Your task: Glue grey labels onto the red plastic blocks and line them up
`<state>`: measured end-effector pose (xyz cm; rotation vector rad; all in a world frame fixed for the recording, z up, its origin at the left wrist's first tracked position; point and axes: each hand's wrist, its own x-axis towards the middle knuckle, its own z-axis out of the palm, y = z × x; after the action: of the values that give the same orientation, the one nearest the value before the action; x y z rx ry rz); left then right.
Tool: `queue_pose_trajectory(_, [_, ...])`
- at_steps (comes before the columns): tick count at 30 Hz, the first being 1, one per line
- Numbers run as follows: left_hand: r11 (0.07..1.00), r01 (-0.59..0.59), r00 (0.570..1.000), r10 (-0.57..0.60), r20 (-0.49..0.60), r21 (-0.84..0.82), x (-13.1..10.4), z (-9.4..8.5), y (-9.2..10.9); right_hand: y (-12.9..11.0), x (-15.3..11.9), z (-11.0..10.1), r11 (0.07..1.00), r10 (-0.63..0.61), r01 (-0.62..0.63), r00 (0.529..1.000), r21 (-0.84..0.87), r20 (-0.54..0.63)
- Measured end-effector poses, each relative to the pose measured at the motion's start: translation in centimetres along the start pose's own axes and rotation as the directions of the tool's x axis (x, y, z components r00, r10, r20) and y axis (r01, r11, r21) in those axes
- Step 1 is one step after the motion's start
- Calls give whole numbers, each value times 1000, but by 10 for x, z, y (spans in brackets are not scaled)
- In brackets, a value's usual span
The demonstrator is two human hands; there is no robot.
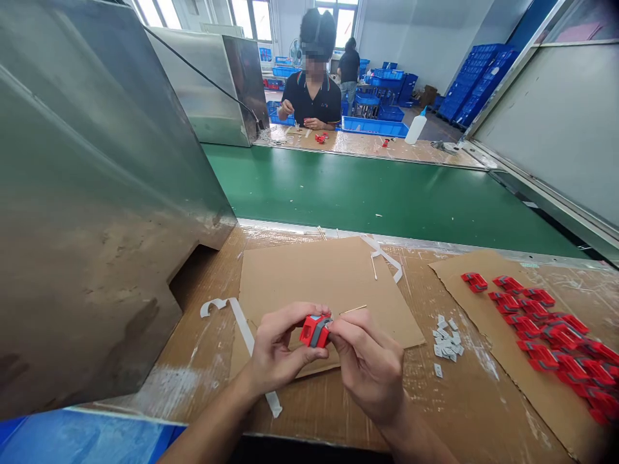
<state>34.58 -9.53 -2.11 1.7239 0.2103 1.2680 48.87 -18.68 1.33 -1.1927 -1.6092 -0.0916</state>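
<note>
My left hand (279,345) is closed around a small red plastic part with a grey band (316,332), thumb below and fingers above. My right hand (370,361) is pinched at the part's right side, its fingertips touching it. Whatever sits between those fingertips is too small and hidden to make out. A thin stick (355,309) shows just above the right fingers; whether it is held or lies behind them is unclear. Beneath both hands lies a cardboard sheet (300,274). To the right is a pile of small grey pieces (447,341).
Several red parts (536,309) lie on another cardboard sheet (464,267) at right. White tape strips (242,325) and a cotton swab (374,265) lie nearby. A metal housing (106,193) stands left. Beyond the green belt (338,187), a co-worker (313,96) sits near a white bottle (415,129).
</note>
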Motion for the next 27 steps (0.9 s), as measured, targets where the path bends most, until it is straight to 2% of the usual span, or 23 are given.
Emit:
queue_pose_trajectory(4, [998, -17, 999, 15, 44, 57, 2, 3, 8, -2, 0, -8, 998, 22, -23, 1000, 54, 15])
queue_pose_trajectory(9, [989, -64, 997, 58, 45, 136, 0, 12, 19, -10, -5, -15, 997, 52, -49, 997, 63, -49])
queue_pose_trajectory(12, [990, -95, 994, 89, 57, 103, -5, 18, 23, -9, -10, -23, 995, 1, 3, 999, 100, -42])
queue_pose_trajectory(15, [996, -90, 995, 90, 45, -4, -9, 24, 25, -2, -17, -38, 992, -13, 20, 998, 121, -60])
queue_pose_trajectory(18, [992, -35, 999, 39, 24, -124, -10, 32, 28, 4, -21, -57, 998, -19, 22, 998, 50, -65])
queue_pose_trajectory(21, [971, 24, 999, -13, 49, -237, -8, 45, 29, -1, -21, -68, 986, -150, 152, 988, -67, 43])
queue_pose_trajectory(23, [948, 108, 993, -88, 81, -298, -6, 58, 29, -8, -21, -70, 975, -183, 190, 981, -113, 68])
queue_pose_trajectory(25, [922, 225, 972, -191, 134, -315, -7, 70, 29, -10, -23, -73, 982, -143, 149, 988, -119, 57])
queue_pose_trajectory(27, [902, 311, 948, -272, 166, -299, -12, 74, 28, 2, -24, -88, 983, -66, 71, 997, -169, 38])
